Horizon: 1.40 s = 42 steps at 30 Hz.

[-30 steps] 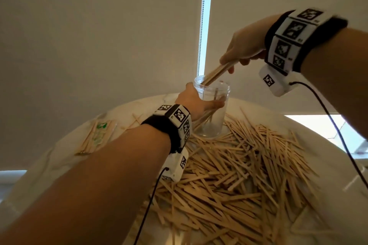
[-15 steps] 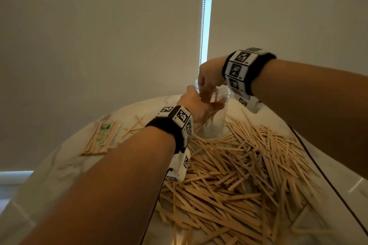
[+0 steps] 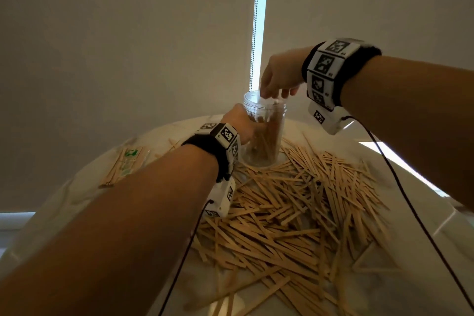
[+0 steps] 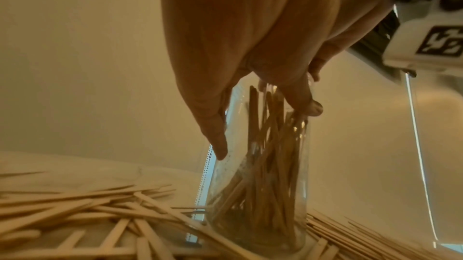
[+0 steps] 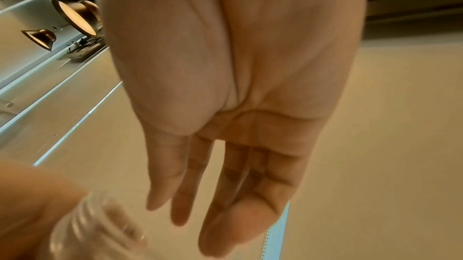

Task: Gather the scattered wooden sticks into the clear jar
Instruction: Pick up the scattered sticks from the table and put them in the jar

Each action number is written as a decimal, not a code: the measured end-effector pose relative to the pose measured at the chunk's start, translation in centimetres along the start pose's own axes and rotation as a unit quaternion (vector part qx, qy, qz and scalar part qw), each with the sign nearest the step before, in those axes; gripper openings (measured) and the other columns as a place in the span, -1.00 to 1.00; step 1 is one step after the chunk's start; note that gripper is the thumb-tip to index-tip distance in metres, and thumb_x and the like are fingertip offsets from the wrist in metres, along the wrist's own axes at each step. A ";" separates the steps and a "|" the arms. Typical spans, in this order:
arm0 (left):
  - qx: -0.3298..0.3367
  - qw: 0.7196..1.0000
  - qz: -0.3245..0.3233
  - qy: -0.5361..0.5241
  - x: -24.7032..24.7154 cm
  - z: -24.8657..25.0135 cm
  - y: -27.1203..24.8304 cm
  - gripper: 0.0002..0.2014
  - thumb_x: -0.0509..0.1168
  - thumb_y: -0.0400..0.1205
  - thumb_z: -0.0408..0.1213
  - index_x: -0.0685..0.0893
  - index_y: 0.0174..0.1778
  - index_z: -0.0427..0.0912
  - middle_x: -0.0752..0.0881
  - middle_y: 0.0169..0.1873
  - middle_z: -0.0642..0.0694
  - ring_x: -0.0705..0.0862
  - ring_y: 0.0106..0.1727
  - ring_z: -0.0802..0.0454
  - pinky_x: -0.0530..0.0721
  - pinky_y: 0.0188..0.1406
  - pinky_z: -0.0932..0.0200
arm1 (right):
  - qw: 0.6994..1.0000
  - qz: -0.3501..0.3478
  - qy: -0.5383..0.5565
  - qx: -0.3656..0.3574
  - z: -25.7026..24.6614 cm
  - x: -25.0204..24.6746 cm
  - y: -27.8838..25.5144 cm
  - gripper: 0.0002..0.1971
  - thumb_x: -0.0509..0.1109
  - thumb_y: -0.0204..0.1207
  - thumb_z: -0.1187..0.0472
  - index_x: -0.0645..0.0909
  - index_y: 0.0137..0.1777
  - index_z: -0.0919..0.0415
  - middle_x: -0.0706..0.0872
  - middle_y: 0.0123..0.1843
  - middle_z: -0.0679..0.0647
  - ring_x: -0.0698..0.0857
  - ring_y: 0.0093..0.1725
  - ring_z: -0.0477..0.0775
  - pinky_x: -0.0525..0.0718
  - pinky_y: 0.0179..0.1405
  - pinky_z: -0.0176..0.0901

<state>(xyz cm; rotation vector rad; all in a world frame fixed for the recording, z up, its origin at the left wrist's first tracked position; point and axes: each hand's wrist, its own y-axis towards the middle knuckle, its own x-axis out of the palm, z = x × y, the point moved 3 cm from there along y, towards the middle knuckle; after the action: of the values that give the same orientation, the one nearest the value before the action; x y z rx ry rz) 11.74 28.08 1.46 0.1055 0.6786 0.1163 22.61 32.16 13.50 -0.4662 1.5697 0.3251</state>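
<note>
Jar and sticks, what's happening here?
A person is filling the clear jar with wooden sticks. The left hand grips the jar upright on the table; some sticks already stand inside. The right hand hangs over the jar's mouth, fingers straight and empty. A big pile of sticks lies on the table.

Packet (image 3: pixel 125 161), perhaps wrapped sticks, on table (image 3: pixel 77 195).

One clear jar (image 3: pixel 264 131), two hands, uncountably many wooden sticks (image 3: pixel 295 213).
</note>
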 end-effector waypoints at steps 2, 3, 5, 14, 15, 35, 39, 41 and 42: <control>-0.011 0.999 -0.021 0.033 -0.6 0.7 -1.3 -0.57 0.52 0.49 0.10 0.73 0.01 -0.22 0.76 -0.26 -0.02 0.68 -0.30 0.02 0.53 -0.37 0.20 | 0.999 0.042 0.013 0.009 0.4 -0.9 -2.2 -0.78 0.47 0.61 0.10 0.78 0.18 0.15 0.85 -0.07 0.02 0.82 -0.12 0.05 0.79 -0.08 -0.11; -0.025 0.997 -0.022 0.063 -1.0 1.1 -2.2 -0.48 0.51 0.47 0.17 0.70 0.00 -0.25 0.73 -0.25 -0.06 0.63 -0.31 0.02 0.50 -0.39 0.19 | 0.998 0.054 0.017 0.012 0.6 -1.1 -3.5 -0.78 0.47 0.61 0.08 0.78 0.16 0.15 0.85 -0.09 0.02 0.82 -0.11 0.05 0.77 -0.10 -0.12; -0.052 0.989 -0.011 0.137 -2.1 1.7 -4.4 -0.37 0.48 0.47 0.22 0.64 0.20 -0.28 0.71 -0.01 -0.17 0.68 -0.05 -0.06 0.56 -0.19 0.13 | 0.998 0.055 0.027 0.023 0.9 -1.0 -6.6 -0.77 0.46 0.62 0.02 0.77 0.12 0.14 0.84 -0.12 0.00 0.81 -0.15 0.03 0.75 -0.14 -0.14; -0.057 0.946 -0.136 0.287 -2.5 1.4 -20.0 -0.59 0.45 0.54 0.17 0.80 -0.16 -0.17 0.82 -0.31 -0.05 0.73 -0.28 0.02 0.68 -0.13 0.15 | 0.991 -0.106 0.021 0.084 1.9 8.6 -21.4 -0.62 0.51 0.53 -0.15 0.78 -0.04 0.21 0.87 -0.23 0.03 0.82 -0.30 0.01 0.77 -0.19 -0.15; -0.063 0.930 -0.154 0.327 -2.4 1.0 -21.5 -0.56 0.44 0.53 0.20 0.80 -0.18 -0.17 0.81 -0.32 -0.05 0.72 -0.28 0.02 0.67 -0.13 0.15 | 0.986 -0.134 0.020 0.096 2.1 10.1 -22.9 -0.60 0.52 0.52 -0.16 0.78 -0.05 0.24 0.87 -0.24 0.05 0.81 -0.34 0.01 0.80 -0.19 -0.14; -0.097 0.900 -0.140 0.401 2.2 1.3 -29.5 -0.57 0.42 0.58 0.13 0.54 -0.32 -0.16 0.56 -0.37 -0.05 0.59 -0.24 -0.03 0.50 -0.31 0.12 | 0.985 -0.153 -0.054 0.063 -3.9 17.7 -31.7 -0.25 0.34 0.40 -0.50 0.73 0.04 0.27 0.76 -0.10 0.10 0.69 -0.06 0.12 0.64 -0.16 -0.11; -0.097 0.896 -0.150 0.407 1.8 1.9 -29.3 -0.82 0.32 0.70 -0.22 0.64 0.12 -0.24 0.70 0.04 -0.18 0.69 0.11 -0.13 0.55 -0.14 0.12 | 0.990 -0.123 -0.021 0.063 -4.3 17.5 -30.4 -0.48 0.51 0.45 -0.29 0.67 -0.17 0.25 0.67 -0.29 0.05 0.62 -0.25 0.05 0.57 -0.37 -0.18; -0.093 0.888 -0.146 0.425 1.5 2.0 -29.4 -0.76 0.26 0.72 -0.30 0.57 0.29 -0.26 0.66 0.19 -0.19 0.67 0.20 -0.14 0.55 -0.10 0.16 | 0.990 -0.113 0.004 0.080 -3.8 17.5 -30.0 -0.52 0.56 0.43 -0.20 0.72 0.00 0.25 0.71 -0.19 0.06 0.69 -0.15 0.07 0.69 -0.18 -0.12; -0.092 0.884 -0.148 0.433 1.3 2.1 -29.5 -0.76 0.26 0.72 -0.29 0.57 0.28 -0.26 0.66 0.15 -0.17 0.67 0.16 -0.13 0.55 -0.11 0.17 | 0.990 -0.109 0.018 0.089 -3.6 17.5 -29.9 -0.53 0.58 0.42 -0.16 0.72 0.08 0.25 0.74 -0.13 0.06 0.73 -0.08 0.09 0.74 -0.09 -0.10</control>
<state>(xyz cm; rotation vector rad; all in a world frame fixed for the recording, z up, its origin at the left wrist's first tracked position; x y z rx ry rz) 16.22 -0.98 -1.76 -0.2559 1.5669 -0.0784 33.68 2.67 -1.45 -0.5007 1.5507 0.0094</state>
